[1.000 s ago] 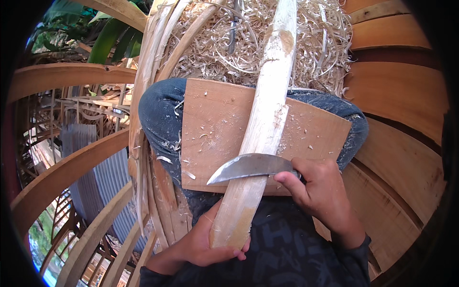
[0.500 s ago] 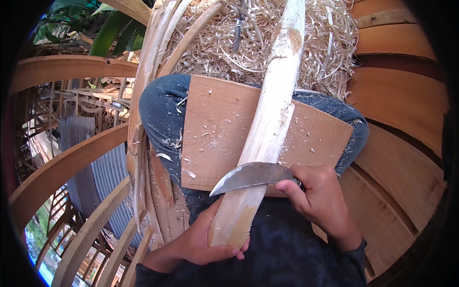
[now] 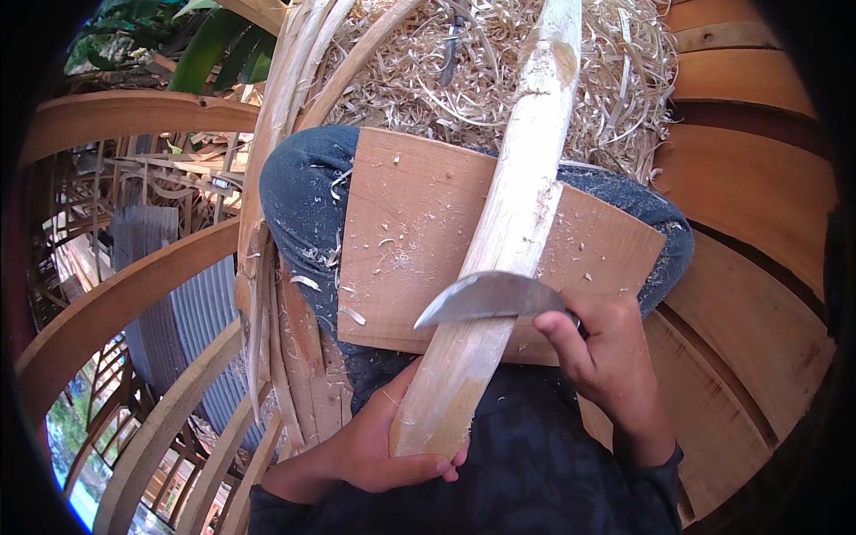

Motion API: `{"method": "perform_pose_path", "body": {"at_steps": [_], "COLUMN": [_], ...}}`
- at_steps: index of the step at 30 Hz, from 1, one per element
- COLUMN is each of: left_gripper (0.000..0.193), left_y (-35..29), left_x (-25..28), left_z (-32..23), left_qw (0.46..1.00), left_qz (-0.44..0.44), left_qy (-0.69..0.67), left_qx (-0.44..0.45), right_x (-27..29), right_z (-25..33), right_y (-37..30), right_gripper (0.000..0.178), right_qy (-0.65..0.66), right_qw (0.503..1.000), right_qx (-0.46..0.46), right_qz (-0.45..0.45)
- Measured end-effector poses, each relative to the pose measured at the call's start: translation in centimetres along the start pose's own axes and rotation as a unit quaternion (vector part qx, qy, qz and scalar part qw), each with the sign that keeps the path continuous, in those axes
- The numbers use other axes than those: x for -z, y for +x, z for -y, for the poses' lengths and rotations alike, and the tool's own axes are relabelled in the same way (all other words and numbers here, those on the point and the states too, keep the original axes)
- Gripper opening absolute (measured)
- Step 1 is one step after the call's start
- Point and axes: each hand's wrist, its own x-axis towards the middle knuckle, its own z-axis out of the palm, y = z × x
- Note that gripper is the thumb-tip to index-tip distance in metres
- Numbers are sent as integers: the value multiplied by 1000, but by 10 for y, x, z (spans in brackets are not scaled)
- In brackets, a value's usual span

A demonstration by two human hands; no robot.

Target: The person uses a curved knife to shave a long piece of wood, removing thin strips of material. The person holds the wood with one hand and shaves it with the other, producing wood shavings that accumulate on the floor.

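A long pale wooden pole (image 3: 522, 178), stripped and rough in places, slants from my body up toward the far side. My left hand (image 3: 385, 446) wraps round its near end, thumb and fingertips showing at the right edge. In my right hand (image 3: 608, 361) is a knife (image 3: 486, 299) with a broad curved blade; its handle is mostly hidden by my fingers. The blade lies across the pole, its tip past the left side. Beneath the pole, a flat wooden board (image 3: 406, 214) rests on my lap, dotted with small chips.
A heap of curled wood shavings (image 3: 410, 98) covers the far side, with a dark slim tool (image 3: 451, 53) on it. Long wood strips (image 3: 267, 267) stand at the left beside curved slats (image 3: 134, 290). Curved wooden planks (image 3: 740, 196) wall the right.
My right hand and the knife have moved up along the pole, away from my body, and slightly right. My left hand keeps its hold on the near end.
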Motion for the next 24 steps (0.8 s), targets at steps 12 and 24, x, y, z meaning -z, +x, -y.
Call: {"method": "perform_pose_path", "body": {"at_steps": [12,24], "left_gripper": [83,79], "left_y": [7,8], "left_x": [0,-4], "left_z": [0,4], "left_qw": [1000,998], "left_qz": [3,-23], "left_qy": [5,51], "left_qx": [-2,-29], "right_x": [0,14], "right_z": [-4,-32], "right_y": [8,23], "right_gripper": [47,43], "right_qy": [6,22], "right_qw": [998,982], "right_qx": [-62,-188], "right_qz": [-23,4]}}
